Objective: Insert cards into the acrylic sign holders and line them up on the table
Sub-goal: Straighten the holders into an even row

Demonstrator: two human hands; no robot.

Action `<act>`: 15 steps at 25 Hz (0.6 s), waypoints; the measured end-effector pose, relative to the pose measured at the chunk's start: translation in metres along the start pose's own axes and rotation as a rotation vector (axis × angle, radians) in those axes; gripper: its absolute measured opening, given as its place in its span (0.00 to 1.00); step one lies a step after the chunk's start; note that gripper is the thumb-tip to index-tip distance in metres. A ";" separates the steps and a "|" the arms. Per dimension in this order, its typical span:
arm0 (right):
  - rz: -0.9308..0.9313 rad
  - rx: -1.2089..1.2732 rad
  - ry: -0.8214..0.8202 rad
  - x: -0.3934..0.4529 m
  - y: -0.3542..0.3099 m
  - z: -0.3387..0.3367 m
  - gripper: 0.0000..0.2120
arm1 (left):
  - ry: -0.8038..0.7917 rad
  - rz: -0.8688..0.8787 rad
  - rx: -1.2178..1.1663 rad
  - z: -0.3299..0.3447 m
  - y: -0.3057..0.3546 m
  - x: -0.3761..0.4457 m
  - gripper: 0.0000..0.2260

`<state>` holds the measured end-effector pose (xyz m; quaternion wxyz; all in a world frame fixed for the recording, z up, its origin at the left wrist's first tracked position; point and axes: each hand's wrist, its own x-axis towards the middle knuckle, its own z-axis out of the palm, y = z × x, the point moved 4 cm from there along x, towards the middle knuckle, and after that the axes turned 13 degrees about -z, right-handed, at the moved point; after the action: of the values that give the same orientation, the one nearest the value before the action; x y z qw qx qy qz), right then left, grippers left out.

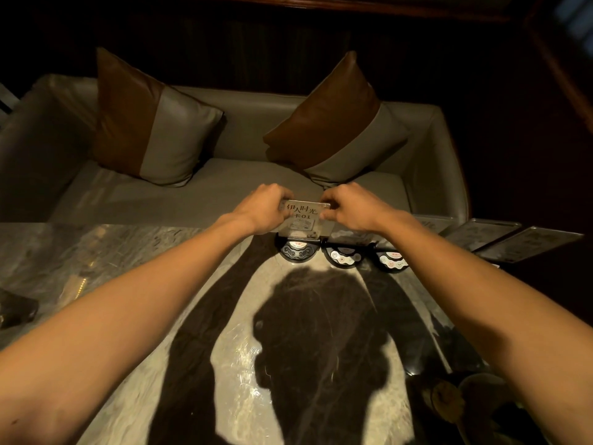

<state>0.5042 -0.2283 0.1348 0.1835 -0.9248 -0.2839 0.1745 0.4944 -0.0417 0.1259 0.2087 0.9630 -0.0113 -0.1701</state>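
Both hands pinch one acrylic sign holder (303,220) w/ card inside, left hand (263,208) on its left edge, right hand (349,205) on its right, prob. to square it upright at the far table (128,261) edge beside other holders (491,234).

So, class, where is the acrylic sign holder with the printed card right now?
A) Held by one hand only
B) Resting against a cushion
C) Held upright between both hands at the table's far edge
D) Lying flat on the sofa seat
C: the left hand and right hand grip opposite sides of the upright sign holder at the table's far edge.
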 end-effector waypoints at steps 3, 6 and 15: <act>0.005 0.034 0.017 -0.012 0.012 -0.013 0.26 | -0.032 -0.004 -0.001 0.000 0.002 0.001 0.13; 0.056 -0.098 -0.026 -0.034 0.035 -0.022 0.24 | 0.011 0.026 0.011 0.000 0.015 0.001 0.19; 0.144 -0.121 0.060 -0.088 0.075 -0.044 0.27 | 0.113 0.109 -0.032 0.003 0.052 -0.001 0.21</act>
<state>0.4887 -0.3486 0.1595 0.1228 -0.9570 -0.2211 0.1418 0.4947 -0.0904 0.1445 0.2335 0.9655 -0.0490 -0.1041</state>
